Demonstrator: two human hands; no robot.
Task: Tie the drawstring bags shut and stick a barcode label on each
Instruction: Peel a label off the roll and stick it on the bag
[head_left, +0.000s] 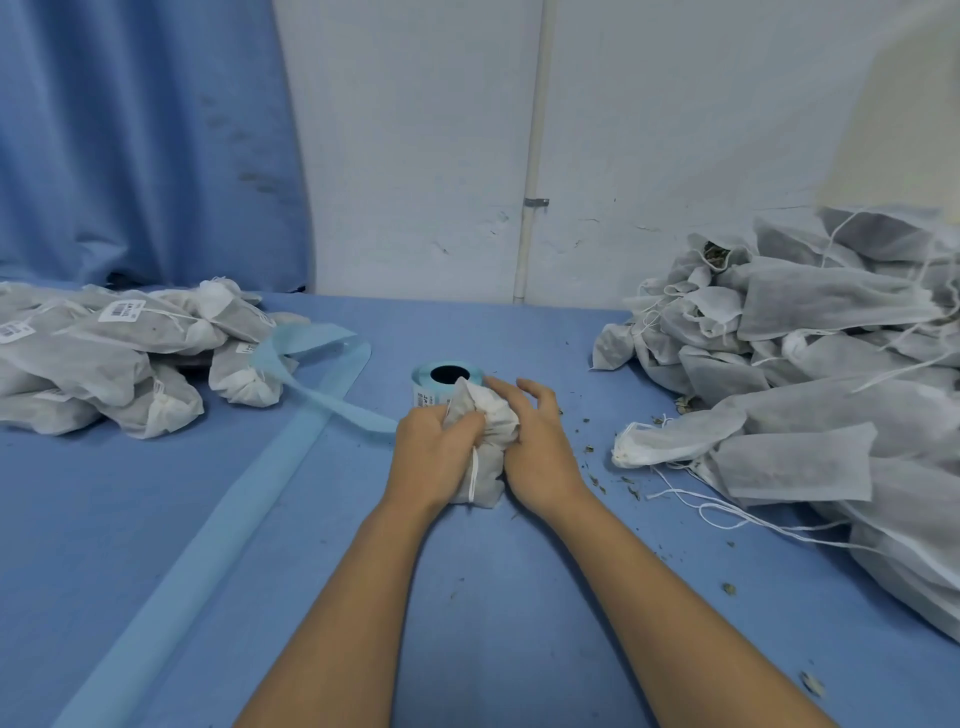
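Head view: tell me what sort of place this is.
Probably a packing bench: untied bags piled right, labelled bags left, a label roll behind the bag being held.

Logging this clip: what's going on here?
A person's left hand and right hand grip one bag at its gathered neck on the table, just in front of the label roll. Its drawstring hangs loose, and no label shows on it. A pile of labelled bags lies at left, unlabelled bags at right.
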